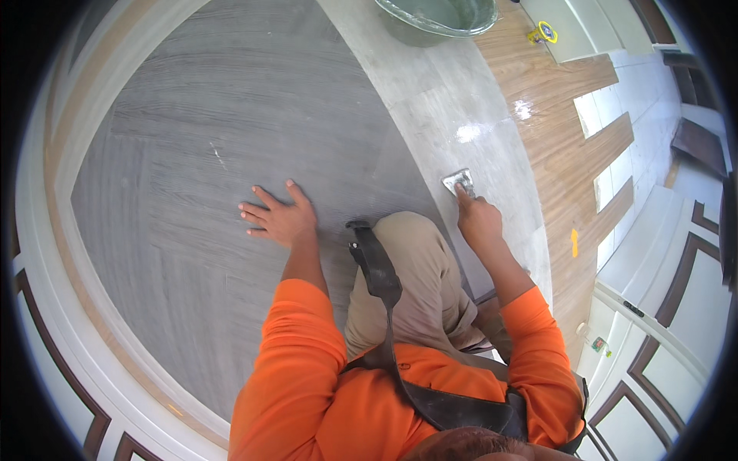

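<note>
Grey flooring (192, 223) gives the splayed left hand (286, 221) room; beside its edge, the right hand (481, 220) grips a scraper (454, 180).

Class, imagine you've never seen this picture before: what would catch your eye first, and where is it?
The bright orange sleeves at the lower middle stand out first. They lead up to the left hand, spread on the broad grey floor, and the right hand, gripping a scraper over the pale strip. Farther right, brown planks end in a stepped edge.
</note>
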